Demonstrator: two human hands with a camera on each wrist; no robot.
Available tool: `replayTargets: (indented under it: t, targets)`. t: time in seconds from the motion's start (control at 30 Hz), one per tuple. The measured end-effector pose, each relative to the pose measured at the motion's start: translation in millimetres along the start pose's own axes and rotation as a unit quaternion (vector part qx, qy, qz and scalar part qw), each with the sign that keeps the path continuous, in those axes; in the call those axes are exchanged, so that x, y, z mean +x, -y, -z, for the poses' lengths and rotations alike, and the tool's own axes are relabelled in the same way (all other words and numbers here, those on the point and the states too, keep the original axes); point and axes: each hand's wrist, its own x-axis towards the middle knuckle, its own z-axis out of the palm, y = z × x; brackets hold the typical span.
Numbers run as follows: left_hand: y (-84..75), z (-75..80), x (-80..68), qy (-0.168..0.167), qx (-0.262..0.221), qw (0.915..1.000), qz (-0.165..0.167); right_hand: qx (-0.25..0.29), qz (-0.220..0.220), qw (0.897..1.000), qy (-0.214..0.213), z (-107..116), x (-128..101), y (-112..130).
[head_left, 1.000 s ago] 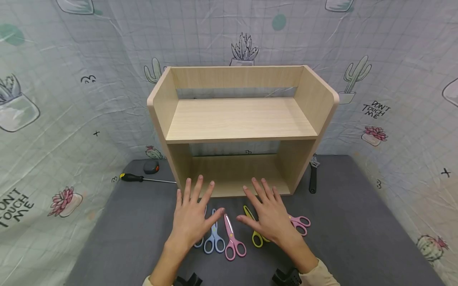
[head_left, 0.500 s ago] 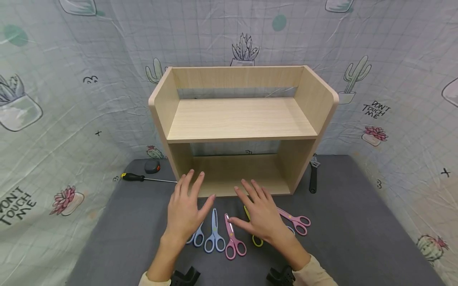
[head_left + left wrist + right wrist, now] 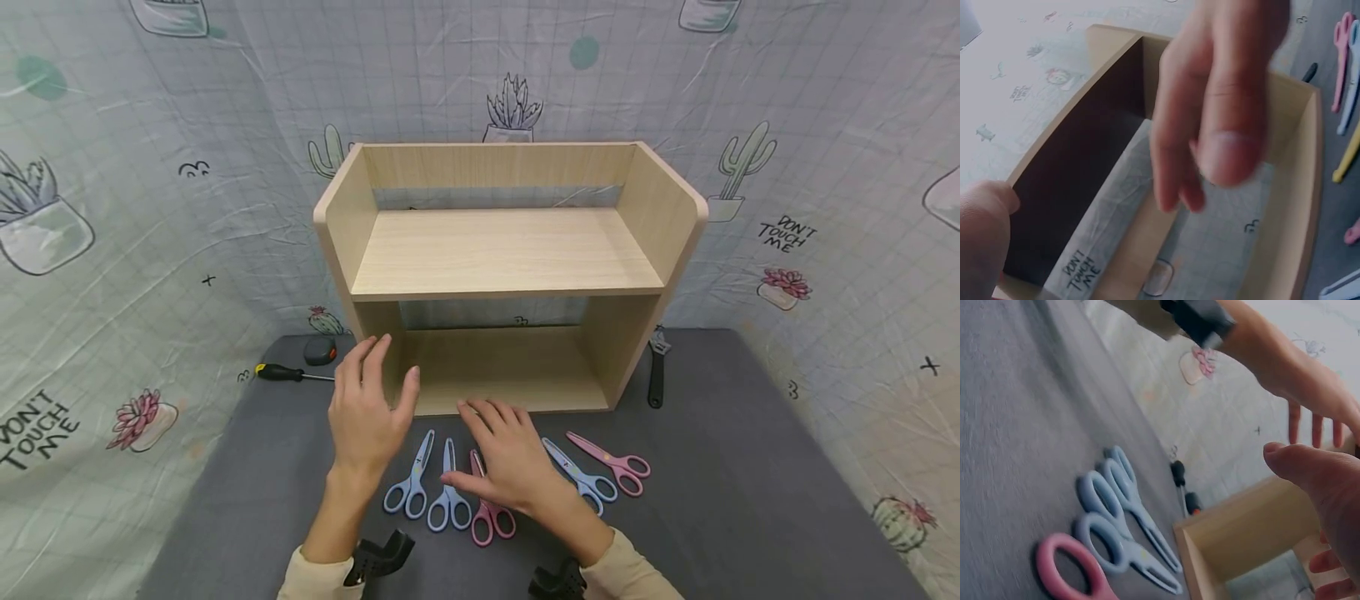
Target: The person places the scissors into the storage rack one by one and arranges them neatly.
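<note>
My left hand (image 3: 367, 417) hovers before the lower left corner of a two-tier wooden desk shelf (image 3: 506, 254), fingers apart and holding nothing. Lower and to the right, my right hand (image 3: 510, 458) hangs palm down over the scissors, its fingers loosely bent. Beneath it, pink scissors (image 3: 492, 518) are partly covered. Two pairs of blue scissors, one nearer the left arm (image 3: 408, 483) and one beside the pink pair (image 3: 449, 496), lie to its left. Blue scissors (image 3: 581, 471) and pink scissors (image 3: 615, 462) lie to its right. Yellow scissors (image 3: 1347, 153) show in the left wrist view, hidden in the head view.
Left of the shelf lie a black and yellow screwdriver (image 3: 279, 372) and a dark tape measure (image 3: 320, 351). An adjustable wrench (image 3: 657, 367) lies at its right side. Behind and around the grey table (image 3: 720, 483) hangs a cactus-print cloth (image 3: 247, 208).
Both hands have shifted left, the left one also slightly up, and their fingers have bent more. The right-hand blue scissors have come into sight; the right hand now covers the yellow pair.
</note>
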Motion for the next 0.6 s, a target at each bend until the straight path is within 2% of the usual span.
replayTargets:
  t: [0.07,0.17,0.4,0.6]
  targets:
    - [0.8,-0.9,4.7,-0.029,-0.007,0.9995,0.007,0.002,0.006,1.000,0.007,-3.8,1.1,4.9]
    - [1.2,-1.0,11.9,-0.053,-0.017,0.9983,0.019,0.004,0.015,1.000,0.018,-8.8,2.5,12.5]
    - [4.1,-5.0,29.0,-0.090,-0.044,0.9929,0.064,0.006,0.024,0.999,0.045,-24.5,4.4,26.7]
    - [8.2,-8.8,44.5,-0.130,-0.078,0.9831,0.102,-0.003,0.041,0.998,0.054,-40.6,1.2,34.3]
